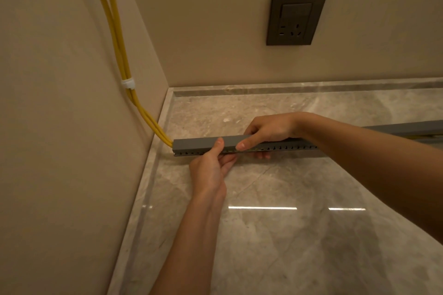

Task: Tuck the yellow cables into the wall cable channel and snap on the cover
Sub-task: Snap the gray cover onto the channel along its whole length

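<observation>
Yellow cables (pixel 115 31) run down the left wall, are bound by a white tie (pixel 128 84), and enter the left end of a grey slotted cable channel (pixel 287 147) held above the floor. A grey cover (pixel 196 142) lies along the channel's top; further right it lifts away from the channel. My left hand (pixel 211 170) pinches channel and cover from below, thumb on top. My right hand (pixel 268 130) grips them from above, just to the right, thumb pressing on the front edge. A little yellow shows through the slots.
A dark wall socket (pixel 296 19) sits on the back wall. Glossy marble floor (pixel 275 235) with a raised stone border (pixel 165 115) along both walls lies below. The left wall (pixel 48 127) is close to the channel's end.
</observation>
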Demonstrator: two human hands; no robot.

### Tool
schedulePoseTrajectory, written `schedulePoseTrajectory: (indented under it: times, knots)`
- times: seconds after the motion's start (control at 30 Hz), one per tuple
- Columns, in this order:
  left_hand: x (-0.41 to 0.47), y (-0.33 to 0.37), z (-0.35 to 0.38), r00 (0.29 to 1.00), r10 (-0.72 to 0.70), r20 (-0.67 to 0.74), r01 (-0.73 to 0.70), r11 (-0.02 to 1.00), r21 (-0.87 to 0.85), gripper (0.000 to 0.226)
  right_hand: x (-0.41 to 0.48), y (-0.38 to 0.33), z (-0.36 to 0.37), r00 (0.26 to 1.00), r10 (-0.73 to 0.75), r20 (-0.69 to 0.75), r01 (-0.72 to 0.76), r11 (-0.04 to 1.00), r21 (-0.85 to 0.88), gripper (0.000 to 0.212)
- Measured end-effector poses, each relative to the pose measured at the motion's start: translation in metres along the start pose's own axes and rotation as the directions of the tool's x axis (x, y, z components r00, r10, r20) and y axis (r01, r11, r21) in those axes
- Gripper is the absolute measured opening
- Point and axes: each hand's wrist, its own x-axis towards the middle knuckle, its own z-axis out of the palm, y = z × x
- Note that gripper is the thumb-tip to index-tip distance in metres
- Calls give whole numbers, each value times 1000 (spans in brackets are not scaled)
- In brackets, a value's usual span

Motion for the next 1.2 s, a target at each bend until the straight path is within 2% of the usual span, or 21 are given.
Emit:
schedulePoseTrajectory:
  times: [0.07, 0.13, 0.23, 0.33, 0.43, 0.53, 0.67, 0.8, 0.9, 0.97, 1.03, 1.2]
  knots:
    - [0, 0, -1, 1000, 3, -9, -3, 1000, -7, 12, -1, -1, 1, 999, 32, -7, -32, 999, 0, 51]
    - [1, 0, -1, 1000, 12, -16, -12, 1000, -4, 13, -4, -7, 1, 995, 101, -9, -101, 995, -18, 65]
    - [0, 0, 0, 999, 30, -30, -30, 1000, 1, 9, 3, -20, 5, 970, 176, -169, -199, 972, -127, 77]
    - [-2, 0, 2, 998, 58, -24, -59, 998, -22, 9, 18, -37, 18, 914, 99, -394, -232, 923, -306, 59]
    - [-4, 0, 4, 996, 80, -27, -81, 996, -34, 9, 23, -43, 32, 857, 54, -513, -276, 887, -369, 50]
    - [-6, -1, 6, 995, 86, -45, -88, 995, -44, 7, 20, -41, 45, 788, -61, -613, -318, 812, -489, 48]
    - [-6, -1, 4, 995, 89, -44, -90, 996, -24, 8, 13, -42, 53, 795, -221, -564, -277, 695, -663, 26]
    - [-5, -1, 3, 995, 95, -39, -95, 995, -12, 8, 13, -42, 55, 784, -220, -581, -289, 699, -654, 20]
    - [-6, -2, 1, 995, 92, -30, -93, 995, -21, 8, 14, -39, 57, 765, -217, -606, -268, 749, -606, 22]
    - [-6, -1, -1, 996, 86, -14, -86, 996, -36, 6, 14, -35, 51, 793, -159, -589, -243, 804, -543, 28]
    - [-5, 0, -2, 997, 75, 4, -75, 996, -41, 4, 13, -33, 39, 837, -13, -548, -249, 881, -402, 40]
    - [-2, 1, -5, 999, 49, 2, -49, 998, -32, 7, -6, -10, 9, 883, 162, -441, -333, 878, -344, 64]
